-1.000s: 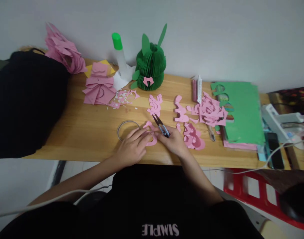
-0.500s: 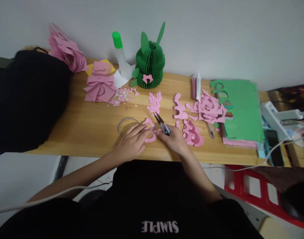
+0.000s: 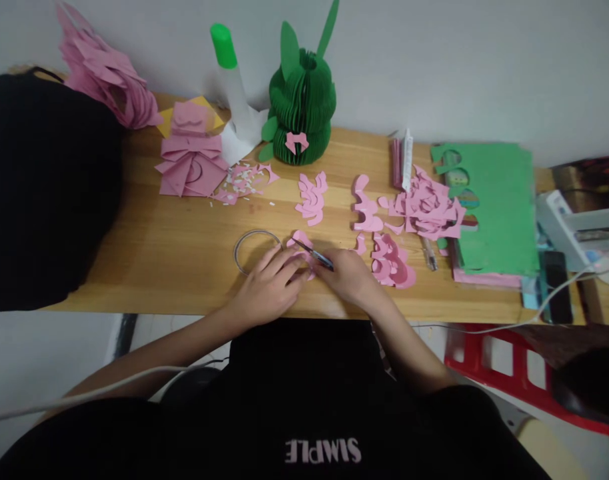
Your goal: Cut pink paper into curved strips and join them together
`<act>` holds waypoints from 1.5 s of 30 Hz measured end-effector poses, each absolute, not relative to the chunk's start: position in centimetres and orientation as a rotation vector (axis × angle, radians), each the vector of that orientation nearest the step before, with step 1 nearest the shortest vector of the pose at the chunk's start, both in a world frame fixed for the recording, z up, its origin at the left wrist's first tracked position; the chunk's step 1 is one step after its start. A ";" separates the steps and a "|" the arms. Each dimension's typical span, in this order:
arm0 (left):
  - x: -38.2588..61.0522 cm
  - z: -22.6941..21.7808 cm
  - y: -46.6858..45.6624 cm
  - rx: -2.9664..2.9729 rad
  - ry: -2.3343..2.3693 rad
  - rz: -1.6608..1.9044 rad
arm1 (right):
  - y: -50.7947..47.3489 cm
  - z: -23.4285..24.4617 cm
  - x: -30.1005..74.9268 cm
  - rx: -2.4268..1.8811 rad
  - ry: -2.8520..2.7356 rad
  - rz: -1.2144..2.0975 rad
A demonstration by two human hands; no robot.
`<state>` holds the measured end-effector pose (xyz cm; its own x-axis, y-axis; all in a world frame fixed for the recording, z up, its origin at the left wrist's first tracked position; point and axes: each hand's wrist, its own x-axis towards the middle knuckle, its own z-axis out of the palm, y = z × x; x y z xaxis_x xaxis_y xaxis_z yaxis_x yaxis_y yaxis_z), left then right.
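In the middle of the wooden table, my left hand has its fingers pressed on a pink paper cutout, partly hidden under them. My right hand grips small scissors, whose dark blades point left across the cutout. Whether the blades are apart is hard to make out. Beside my left fingers lies a thin grey ring. Just beyond the hands is a stack of curvy pink paper pieces. More pink shapes and curled pink pieces lie right of my right hand.
A green honeycomb paper figure and a green-capped glue bottle stand at the back. Pink scraps and green sheets lie to the right. A black bag fills the left; a phone is far right.
The scissors have swung from pointing away, beside the cutout, to lying leftward over it. My hands have come closer together. The whole view has shifted slightly.
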<state>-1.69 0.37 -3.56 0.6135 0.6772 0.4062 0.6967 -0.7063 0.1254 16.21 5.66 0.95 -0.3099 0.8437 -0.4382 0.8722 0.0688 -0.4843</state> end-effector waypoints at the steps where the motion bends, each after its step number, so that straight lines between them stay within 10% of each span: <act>1: -1.7 -3.6 0.4 -2.779 -1.182 -0.676 | 5.7 1.0 16.1 1.823 2.250 -1.056; 24: -1.4 -3.2 0.3 -2.841 -1.164 -0.536 | 6.4 0.9 15.6 1.915 2.140 -0.906; 45: -0.2 -3.0 1.0 -2.768 -1.200 -0.620 | 5.2 -0.3 20.8 2.389 1.992 -1.639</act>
<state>-0.20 0.99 -2.99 0.6158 0.6872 0.3854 0.7119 -0.6949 0.1017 20.79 5.23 -0.25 -0.0391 0.9137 -0.4045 0.5725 -0.3113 -0.7585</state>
